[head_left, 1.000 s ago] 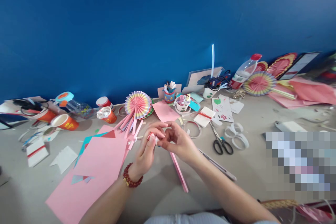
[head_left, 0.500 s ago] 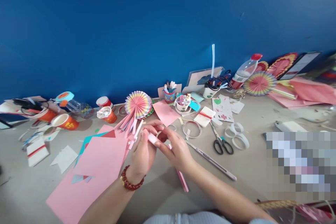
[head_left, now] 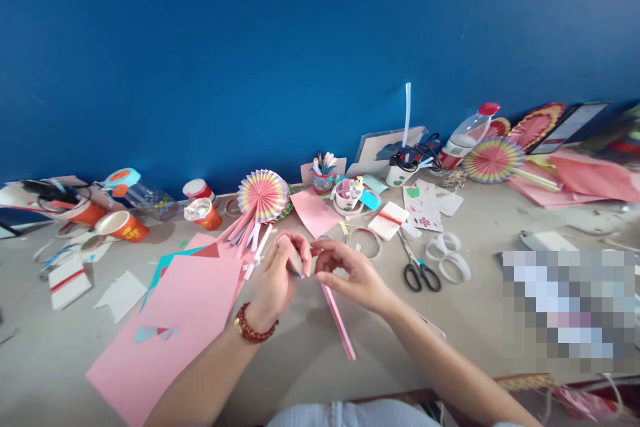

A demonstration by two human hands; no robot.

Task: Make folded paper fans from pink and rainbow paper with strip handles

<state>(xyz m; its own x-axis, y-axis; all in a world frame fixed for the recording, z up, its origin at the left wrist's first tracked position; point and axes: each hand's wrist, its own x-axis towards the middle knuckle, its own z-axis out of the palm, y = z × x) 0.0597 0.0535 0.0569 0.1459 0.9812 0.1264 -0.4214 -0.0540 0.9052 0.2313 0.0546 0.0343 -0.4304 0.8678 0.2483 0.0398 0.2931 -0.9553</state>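
My left hand (head_left: 280,273), with a red bead bracelet at the wrist, is closed on a small pale pink piece (head_left: 296,259) whose shape is partly hidden by the fingers. Just to its right, my right hand (head_left: 347,273) has its fingers curved and apart, with nothing visible between them. A narrow pink strip (head_left: 340,327) lies on the table below my right hand. Behind my left hand stands a pleated paper rosette (head_left: 263,197) with pink strips (head_left: 243,233) at its base. Large pink sheets (head_left: 193,293) lie to the left.
Black-handled scissors (head_left: 421,273), white tape rolls (head_left: 454,267) and a tape ring (head_left: 364,242) lie to the right. Paper cups (head_left: 125,227) stand at the left. A bottle (head_left: 467,137) and another rosette (head_left: 494,160) are near the blue wall (head_left: 300,60).
My right hand has moved off the pale pink piece and slightly right, its fingers now apart. The piece in my left hand has tilted more upright.
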